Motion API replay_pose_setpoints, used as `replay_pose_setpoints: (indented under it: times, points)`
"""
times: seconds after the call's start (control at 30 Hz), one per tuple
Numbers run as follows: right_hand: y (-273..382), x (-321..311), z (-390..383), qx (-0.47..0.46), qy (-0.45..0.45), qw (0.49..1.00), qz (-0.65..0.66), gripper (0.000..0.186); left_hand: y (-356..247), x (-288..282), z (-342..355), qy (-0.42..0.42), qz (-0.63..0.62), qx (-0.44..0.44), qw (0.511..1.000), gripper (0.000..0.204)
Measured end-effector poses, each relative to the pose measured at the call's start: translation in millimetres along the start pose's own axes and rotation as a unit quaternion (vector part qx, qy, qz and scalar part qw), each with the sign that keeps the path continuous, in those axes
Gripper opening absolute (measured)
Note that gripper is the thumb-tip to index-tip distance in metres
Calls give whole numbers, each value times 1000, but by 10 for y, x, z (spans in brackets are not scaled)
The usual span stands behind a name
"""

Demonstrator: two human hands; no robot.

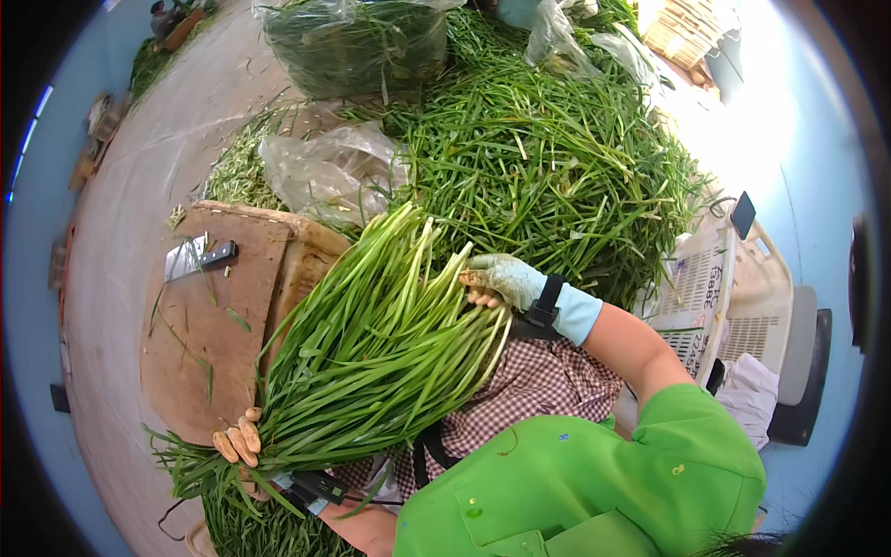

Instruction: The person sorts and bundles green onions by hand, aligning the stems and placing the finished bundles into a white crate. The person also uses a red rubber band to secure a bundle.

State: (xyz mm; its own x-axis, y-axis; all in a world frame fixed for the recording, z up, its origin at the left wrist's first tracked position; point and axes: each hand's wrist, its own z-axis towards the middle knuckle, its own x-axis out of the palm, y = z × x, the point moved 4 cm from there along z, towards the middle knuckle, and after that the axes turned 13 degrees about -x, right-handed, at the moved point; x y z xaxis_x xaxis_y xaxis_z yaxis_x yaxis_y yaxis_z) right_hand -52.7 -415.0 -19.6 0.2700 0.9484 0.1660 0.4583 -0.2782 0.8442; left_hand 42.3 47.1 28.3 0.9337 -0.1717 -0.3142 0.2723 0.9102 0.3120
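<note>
A long bunch of green chive-like leaves with pale stems (362, 325) lies across my checked-cloth lap and the edge of a worn wooden board (204, 343). My left hand (239, 441), at lower left, has its fingers wrapped over the leafy end; most of its palm is hidden under the leaves. My right hand (492, 278), in a pale glove with bare-looking fingertips, is curled on the pale stem end. A cleaver with a black handle (199, 257) lies on the board, with loose leaf scraps around it.
A large heap of loose greens (548, 158) fills the upper middle, beside crumpled clear plastic (329, 167) and a bagged bundle (357, 42). White plastic crates (756, 278) stand at right, a woven basket (682, 28) at upper right. A person (162, 19) is small at upper left.
</note>
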Motion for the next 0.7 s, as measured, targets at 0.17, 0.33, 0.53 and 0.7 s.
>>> replay_pose_setpoints:
  times: [0.17, 0.33, 0.53, 0.7]
  points:
    - [49, -27, -96, -132, 28, 975, 174, 16, -86, -61, 132, -19, 5, 35, 999, 38]
    - [50, -116, -237, -161, 33, 982, 95, 17, -103, -133, 71, 133, -4, 16, 991, 37]
    - [157, -66, -272, -168, 73, 982, 40, 23, 222, 94, -415, 66, 3, 33, 997, 34]
    - [131, -199, -140, -219, -18, 953, -210, 21, 309, 148, -436, -25, 2, 78, 997, 34]
